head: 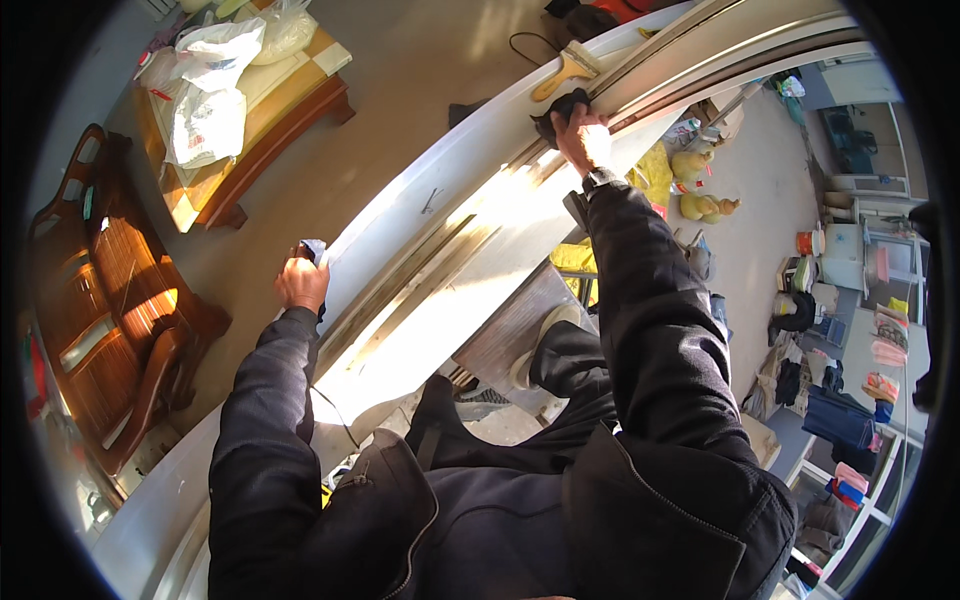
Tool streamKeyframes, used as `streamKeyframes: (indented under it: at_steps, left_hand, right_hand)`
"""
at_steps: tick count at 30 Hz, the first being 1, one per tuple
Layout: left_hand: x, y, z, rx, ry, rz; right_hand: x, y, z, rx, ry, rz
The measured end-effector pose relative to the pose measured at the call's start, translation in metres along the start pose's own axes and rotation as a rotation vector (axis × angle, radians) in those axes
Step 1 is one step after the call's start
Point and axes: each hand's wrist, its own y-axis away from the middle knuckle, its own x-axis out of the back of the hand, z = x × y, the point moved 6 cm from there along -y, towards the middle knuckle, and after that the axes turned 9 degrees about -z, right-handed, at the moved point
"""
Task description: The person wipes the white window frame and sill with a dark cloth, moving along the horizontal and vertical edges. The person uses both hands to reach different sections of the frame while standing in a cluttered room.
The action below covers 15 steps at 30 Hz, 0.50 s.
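My right hand [583, 137] grips a black cloth [547, 124] against the tracks of a white window frame [720, 56]. Beside that cloth, a flat brush [559, 77] with a yellow wooden handle lies on the white window sill [431, 176]. Farther down the sill, my left hand [302, 283] is closed at its outer edge. A crumpled pale grey piece of cloth or paper [313, 247] sticks out of the left fist; the fingers' far side is hidden. Dirt lines the grooves of the lower track [401, 274], and strong sunlight washes out part of it.
One shoe [559, 319] rests on a worn wooden bench [510, 330] below the sill. Beyond the sill stand a wooden settee [135, 277] and a low table [262, 135] bearing plastic bags [210, 112]. Gourds [697, 206] lie on the floor to the right.
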Motion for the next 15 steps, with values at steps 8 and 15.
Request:
streamKeyframes:
  at_steps: [8, 15]
  left_hand:
    - [-0.011, -0.006, -0.006, -0.055, 0.022, 0.096]
    - [-0.011, -0.004, -0.007, -0.052, 0.015, 0.040]
  right_hand:
    - [0.013, 0.054, -0.054, 0.113, -0.152, -0.183]
    - [-0.026, 0.072, -0.049, 0.208, 0.006, 0.004]
